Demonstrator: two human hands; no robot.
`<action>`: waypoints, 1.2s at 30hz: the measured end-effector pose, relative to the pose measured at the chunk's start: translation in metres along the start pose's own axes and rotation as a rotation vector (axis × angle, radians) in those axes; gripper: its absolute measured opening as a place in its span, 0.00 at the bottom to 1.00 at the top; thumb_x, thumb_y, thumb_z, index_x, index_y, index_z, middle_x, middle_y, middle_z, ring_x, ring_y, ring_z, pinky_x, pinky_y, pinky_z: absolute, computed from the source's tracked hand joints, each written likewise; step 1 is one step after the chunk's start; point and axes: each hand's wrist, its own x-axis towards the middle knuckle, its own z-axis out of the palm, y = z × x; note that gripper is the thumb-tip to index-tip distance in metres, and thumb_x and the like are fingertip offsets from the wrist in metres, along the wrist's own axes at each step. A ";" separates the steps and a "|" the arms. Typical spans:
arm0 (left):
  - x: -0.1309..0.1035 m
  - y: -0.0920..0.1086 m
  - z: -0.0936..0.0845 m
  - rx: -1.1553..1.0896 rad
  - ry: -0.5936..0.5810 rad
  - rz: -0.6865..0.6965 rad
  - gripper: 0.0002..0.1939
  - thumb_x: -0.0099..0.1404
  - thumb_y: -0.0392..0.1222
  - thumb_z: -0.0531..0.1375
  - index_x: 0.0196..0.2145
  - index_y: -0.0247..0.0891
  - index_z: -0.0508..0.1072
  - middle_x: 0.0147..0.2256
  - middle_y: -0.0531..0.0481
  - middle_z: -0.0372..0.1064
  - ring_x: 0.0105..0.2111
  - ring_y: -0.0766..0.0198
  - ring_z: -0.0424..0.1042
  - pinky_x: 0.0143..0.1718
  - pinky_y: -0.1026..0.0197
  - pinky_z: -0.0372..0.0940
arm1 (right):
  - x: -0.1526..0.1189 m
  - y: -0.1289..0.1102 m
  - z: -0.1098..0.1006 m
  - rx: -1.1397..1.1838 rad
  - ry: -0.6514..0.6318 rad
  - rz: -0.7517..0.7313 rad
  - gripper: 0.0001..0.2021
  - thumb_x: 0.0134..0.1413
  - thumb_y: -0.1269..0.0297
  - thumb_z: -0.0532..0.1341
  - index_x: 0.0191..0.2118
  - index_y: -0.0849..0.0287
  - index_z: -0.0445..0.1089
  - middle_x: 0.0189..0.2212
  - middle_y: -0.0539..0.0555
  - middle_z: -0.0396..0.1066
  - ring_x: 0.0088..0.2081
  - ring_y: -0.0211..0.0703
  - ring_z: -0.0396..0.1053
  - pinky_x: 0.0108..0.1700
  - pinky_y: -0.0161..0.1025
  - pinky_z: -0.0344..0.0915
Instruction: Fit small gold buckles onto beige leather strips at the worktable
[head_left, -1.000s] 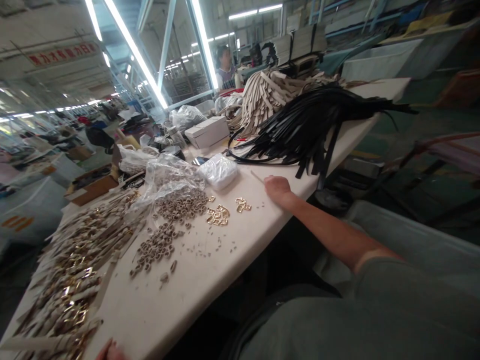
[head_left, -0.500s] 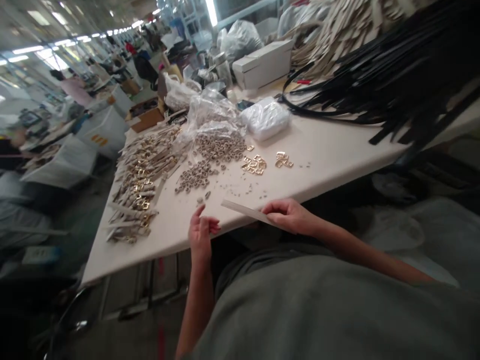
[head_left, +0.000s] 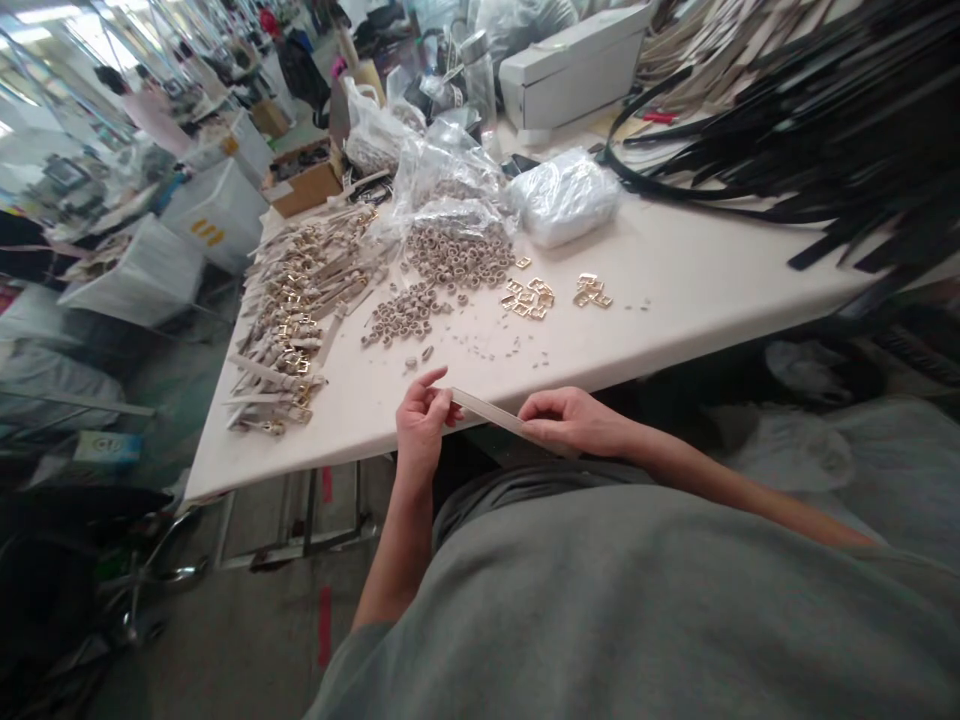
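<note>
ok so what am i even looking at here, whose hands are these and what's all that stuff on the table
The picture comes from a camera worn on a person's head, looking down at their own two bare hands; no machine is involved. The left hand pinches one end of a pale beige strap and the right hand grips the other, at the near edge of a white table. On the table lie a heap of beige loops, gold buckles, finished buckled straps, a white plastic bag, a white box and black straps.
</note>
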 end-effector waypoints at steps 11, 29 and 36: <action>-0.018 -0.007 0.018 -0.070 -0.237 -0.146 0.29 0.66 0.61 0.58 0.55 0.37 0.69 0.39 0.43 0.78 0.37 0.60 0.78 0.33 0.63 0.71 | 0.008 0.003 0.003 0.533 0.421 -0.041 0.14 0.46 0.55 0.67 0.35 0.59 0.69 0.22 0.46 0.71 0.21 0.34 0.67 0.25 0.32 0.67; -0.030 0.012 0.029 -0.041 -0.371 -0.108 0.28 0.61 0.42 0.66 0.58 0.42 0.67 0.30 0.55 0.73 0.28 0.68 0.73 0.33 0.64 0.68 | -0.026 -0.004 -0.015 -0.429 0.471 -0.566 0.13 0.57 0.53 0.66 0.43 0.56 0.77 0.44 0.56 0.78 0.49 0.50 0.74 0.61 0.53 0.60; -0.033 0.006 0.026 -0.095 -0.351 -0.129 0.28 0.63 0.43 0.65 0.60 0.43 0.67 0.32 0.53 0.74 0.31 0.66 0.73 0.36 0.63 0.66 | -0.008 0.018 -0.003 -0.418 0.473 -0.663 0.13 0.61 0.55 0.65 0.41 0.61 0.77 0.32 0.54 0.77 0.32 0.40 0.73 0.35 0.36 0.68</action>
